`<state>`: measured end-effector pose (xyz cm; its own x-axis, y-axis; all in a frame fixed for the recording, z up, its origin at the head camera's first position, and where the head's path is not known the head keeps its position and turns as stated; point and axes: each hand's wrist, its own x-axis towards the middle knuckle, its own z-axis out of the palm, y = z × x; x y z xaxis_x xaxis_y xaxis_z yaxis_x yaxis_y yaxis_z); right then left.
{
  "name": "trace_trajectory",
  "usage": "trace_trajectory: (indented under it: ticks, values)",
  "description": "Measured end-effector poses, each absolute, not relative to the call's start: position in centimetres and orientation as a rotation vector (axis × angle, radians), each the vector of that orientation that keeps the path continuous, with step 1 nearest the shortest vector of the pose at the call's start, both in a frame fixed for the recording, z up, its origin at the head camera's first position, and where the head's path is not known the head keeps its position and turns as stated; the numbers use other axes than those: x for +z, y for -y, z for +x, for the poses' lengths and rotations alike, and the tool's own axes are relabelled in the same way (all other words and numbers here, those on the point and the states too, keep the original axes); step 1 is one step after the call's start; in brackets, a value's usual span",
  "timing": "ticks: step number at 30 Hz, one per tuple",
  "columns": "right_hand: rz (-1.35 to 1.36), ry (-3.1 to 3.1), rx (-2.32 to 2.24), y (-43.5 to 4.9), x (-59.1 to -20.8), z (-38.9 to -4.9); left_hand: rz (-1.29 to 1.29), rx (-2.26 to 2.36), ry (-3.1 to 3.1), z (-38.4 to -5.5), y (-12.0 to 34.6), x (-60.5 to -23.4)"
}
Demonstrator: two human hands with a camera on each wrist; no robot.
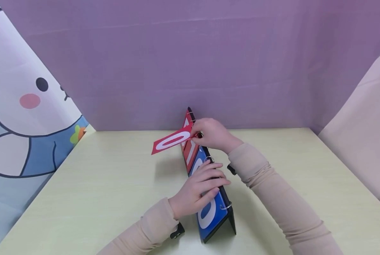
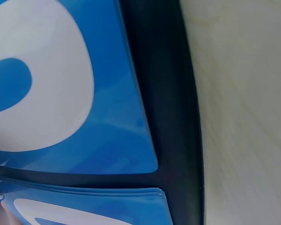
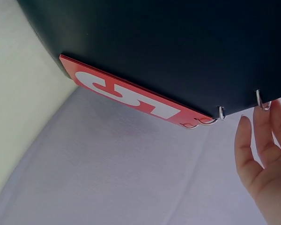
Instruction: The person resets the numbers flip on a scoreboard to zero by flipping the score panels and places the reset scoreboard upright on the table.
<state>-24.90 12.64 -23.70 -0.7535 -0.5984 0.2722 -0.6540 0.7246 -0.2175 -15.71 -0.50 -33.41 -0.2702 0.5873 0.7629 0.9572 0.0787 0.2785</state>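
Note:
A black tent-shaped flip scoreboard stands lengthwise on the table, with red cards toward the far end and blue cards nearer. My right hand pinches a red number card showing a white 0 by its ringed edge; the card sticks out leftward above the table. My left hand rests across the ridge over the blue cards, fingers extended. The left wrist view shows a blue card with a white rounded numeral. In the right wrist view, a red card with a white 5 hangs against the black back.
Metal rings run along the scoreboard's ridge. Pale table extends to both sides. A purple cloth backdrop rises behind, and a cartoon-printed cloth slopes at the left.

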Motion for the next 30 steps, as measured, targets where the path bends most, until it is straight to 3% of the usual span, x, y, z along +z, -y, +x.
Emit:
trace_trajectory:
  ticks: [16, 24, 30]
  values:
    - [1.19, 2.751, 0.59, -13.4, -23.9, -25.4, -1.552, -1.078, 1.826, -15.9, 0.5, -33.6]
    - [0.639, 2.7, 1.411, -15.6, -25.7, -26.9, -1.583, -1.094, 1.762, -16.0, 0.7, -33.8]
    - [0.283, 2.675, 2.055, -17.7, -29.3, -29.4, -1.56, -1.084, 1.76, -16.0, 0.9, -33.7]
